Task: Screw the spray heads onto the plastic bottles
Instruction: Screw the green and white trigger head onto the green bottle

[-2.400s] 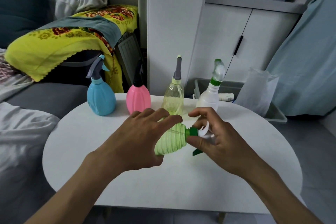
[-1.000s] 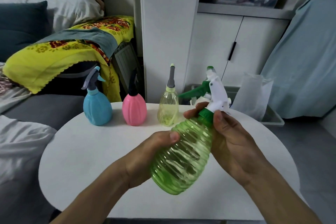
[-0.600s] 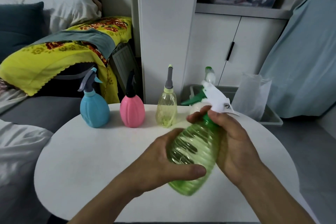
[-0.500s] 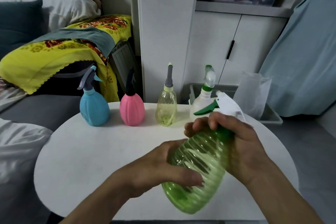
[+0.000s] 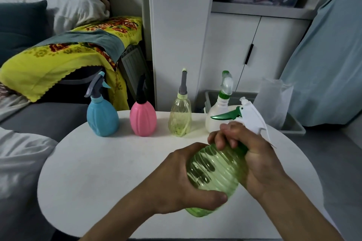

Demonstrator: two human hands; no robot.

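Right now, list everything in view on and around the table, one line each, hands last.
round white table: 1, white, centre
ribbed green plastic bottle: 1, translucent green, held tilted above table
white spray head with green trigger: 1, on the green bottle's neck
blue plastic spray bottle: 1, far edge, leftmost
pink plastic spray bottle: 1, right of blue
pale yellow clear bottle: 1, right of pink
white bottle: 1, behind the trigger
yellow floral cloth: 1, left background
left hand: 1, around bottle body
right hand: 1, fingers around neck
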